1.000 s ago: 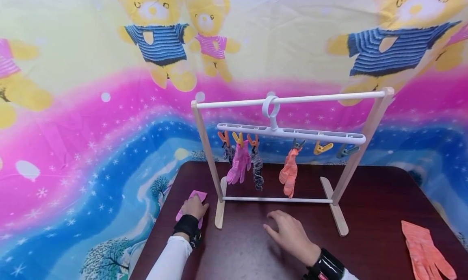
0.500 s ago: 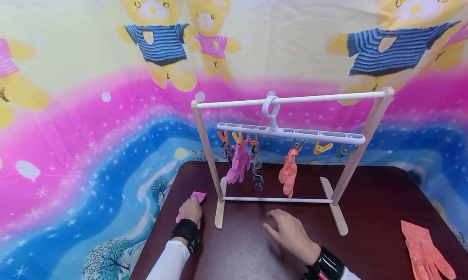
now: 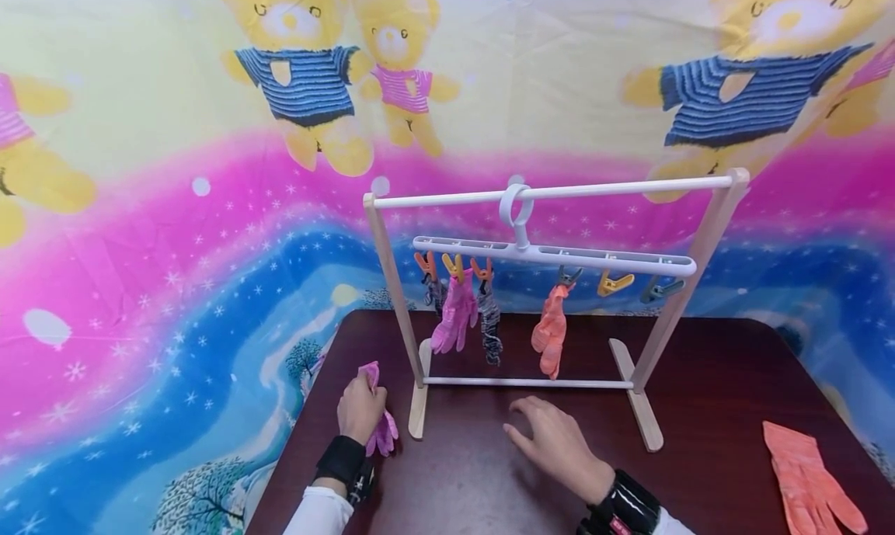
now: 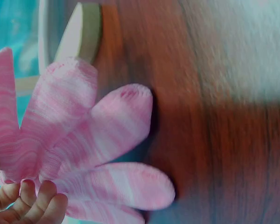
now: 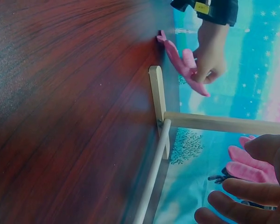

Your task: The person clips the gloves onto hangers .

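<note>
My left hand (image 3: 360, 408) pinches a pink knit glove (image 3: 382, 434) just above the table's left side, left of the rack's foot. In the left wrist view the curled fingers (image 4: 44, 200) grip the glove (image 4: 112, 123), whose fingers spread over the wood. My right hand (image 3: 557, 447) hovers in front of the rack, fingers relaxed and apart, holding nothing. From a white hanger (image 3: 601, 257) hang a pink glove (image 3: 456, 314), an orange glove (image 3: 551, 331) and dark grey knit pieces (image 3: 490, 325), all held by clothespins.
The wooden rack (image 3: 395, 286) stands on the dark table (image 3: 706, 380), with a white lower bar (image 3: 524, 382). A yellow clothespin (image 3: 615, 283) and a grey-green clothespin (image 3: 662, 289) hang without clothing. An orange glove (image 3: 811, 477) lies at the far right. A printed cloth covers the wall behind.
My left hand has taken hold of the pink glove and raised it off the table, its fingers now dangling toward me. The right hand has stayed in place.
</note>
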Tool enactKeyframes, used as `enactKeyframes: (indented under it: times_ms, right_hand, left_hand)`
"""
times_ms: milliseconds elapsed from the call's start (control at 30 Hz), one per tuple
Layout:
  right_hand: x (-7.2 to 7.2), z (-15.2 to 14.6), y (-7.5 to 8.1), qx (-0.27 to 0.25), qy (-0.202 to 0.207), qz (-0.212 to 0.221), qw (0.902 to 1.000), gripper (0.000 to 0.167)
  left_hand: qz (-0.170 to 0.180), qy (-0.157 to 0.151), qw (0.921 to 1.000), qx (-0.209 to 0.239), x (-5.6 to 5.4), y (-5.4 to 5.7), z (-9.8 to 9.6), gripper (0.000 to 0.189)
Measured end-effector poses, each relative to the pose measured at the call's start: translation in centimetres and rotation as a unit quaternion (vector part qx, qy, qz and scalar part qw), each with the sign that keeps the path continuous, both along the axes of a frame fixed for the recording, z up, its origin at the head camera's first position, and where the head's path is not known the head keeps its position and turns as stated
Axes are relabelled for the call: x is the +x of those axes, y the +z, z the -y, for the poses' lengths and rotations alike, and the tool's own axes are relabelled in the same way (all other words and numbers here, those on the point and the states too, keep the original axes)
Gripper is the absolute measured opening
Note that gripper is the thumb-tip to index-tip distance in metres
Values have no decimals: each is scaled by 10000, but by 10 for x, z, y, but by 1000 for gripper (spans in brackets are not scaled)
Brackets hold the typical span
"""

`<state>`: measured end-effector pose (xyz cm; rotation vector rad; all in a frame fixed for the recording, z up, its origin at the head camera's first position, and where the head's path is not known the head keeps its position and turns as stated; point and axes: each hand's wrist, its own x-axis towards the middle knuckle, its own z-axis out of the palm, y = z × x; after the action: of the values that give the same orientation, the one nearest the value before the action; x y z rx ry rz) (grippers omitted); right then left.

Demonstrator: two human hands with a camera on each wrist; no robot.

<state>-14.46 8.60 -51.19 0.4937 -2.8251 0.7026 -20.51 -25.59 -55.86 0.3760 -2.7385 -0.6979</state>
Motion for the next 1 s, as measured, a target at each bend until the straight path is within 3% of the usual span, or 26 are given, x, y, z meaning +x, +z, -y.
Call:
enactKeyframes:
  times_ms: [200, 533, 1000]
  right_hand:
    - [-1, -3, 4, 7, 30, -88, 10000, 26]
    - [-4, -5, 18, -27, 46, 273, 9996, 27]
    - [-5, -12, 36, -52, 42, -240, 9997, 25]
  left_hand:
    - [-284, -32, 9991, 311, 12, 14, -2, 15]
    - [-1031, -161, 9929, 575, 36, 34, -11, 10]
    - [-1556, -494, 9826, 888, 62, 66, -38, 14]
